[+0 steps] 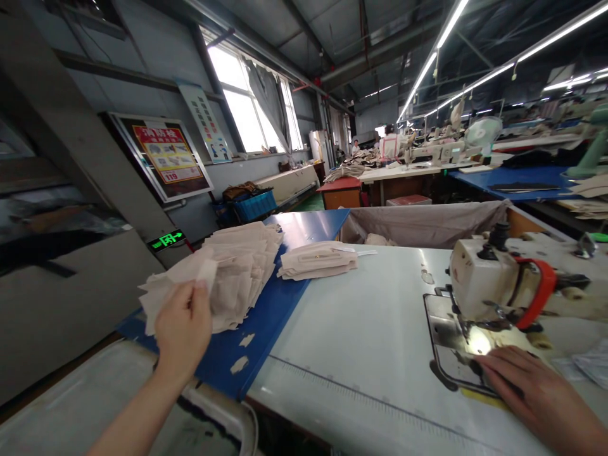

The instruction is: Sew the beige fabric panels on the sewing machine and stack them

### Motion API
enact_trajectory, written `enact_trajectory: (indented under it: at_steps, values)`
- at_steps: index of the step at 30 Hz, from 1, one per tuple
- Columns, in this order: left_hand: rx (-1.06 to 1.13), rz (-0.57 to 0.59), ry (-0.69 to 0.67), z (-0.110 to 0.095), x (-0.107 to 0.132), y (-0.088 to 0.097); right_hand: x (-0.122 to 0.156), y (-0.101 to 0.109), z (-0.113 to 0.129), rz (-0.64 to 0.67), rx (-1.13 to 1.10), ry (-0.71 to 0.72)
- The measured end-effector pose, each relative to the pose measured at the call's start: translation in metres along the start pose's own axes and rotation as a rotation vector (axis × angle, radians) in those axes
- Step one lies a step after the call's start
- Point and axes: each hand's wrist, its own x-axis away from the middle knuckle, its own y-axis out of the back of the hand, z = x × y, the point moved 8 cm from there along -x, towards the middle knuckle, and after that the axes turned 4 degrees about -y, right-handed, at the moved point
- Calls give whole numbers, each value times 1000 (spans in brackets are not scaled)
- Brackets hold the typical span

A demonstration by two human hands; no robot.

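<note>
My left hand (pixel 183 326) is closed on the edge of a cream fabric piece (pixel 206 271), pinched between thumb and fingers. It is held over a fanned stack of similar cream cut pieces (pixel 237 275). At the lit needle area of a white sewing machine (pixel 479 278), my right hand (pixel 527 383) reaches in from the right. Its fingers are stretched out with the tips by the metal plate (pixel 444 335), and nothing shows in them. A smaller folded bundle of cream pieces (pixel 317 259) lies on the white tabletop (pixel 361 329) between the hands.
The large stack lies on a blue board (pixel 228 364) left of the tabletop, with small scraps (pixel 240 364) near its front. A printed ruler (pixel 370 399) runs along the front edge. Behind the table hangs a cloth-lined bin (pixel 427 221). Other sewing stations and a fan (pixel 483 132) stand farther back.
</note>
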Motion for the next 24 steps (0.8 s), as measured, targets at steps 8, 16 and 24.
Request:
enact_trajectory:
  at_steps: [8, 16, 24]
  values:
    - [485, 887, -155, -162, 131, -141, -6, -9, 0, 153, -69, -173]
    - [890, 1319, 164, -229, 192, -190, 17, 36, -30, 216, 1, -339]
    - [501, 899, -943, -255, 202, -181, 52, 75, -141, 280, 216, -891]
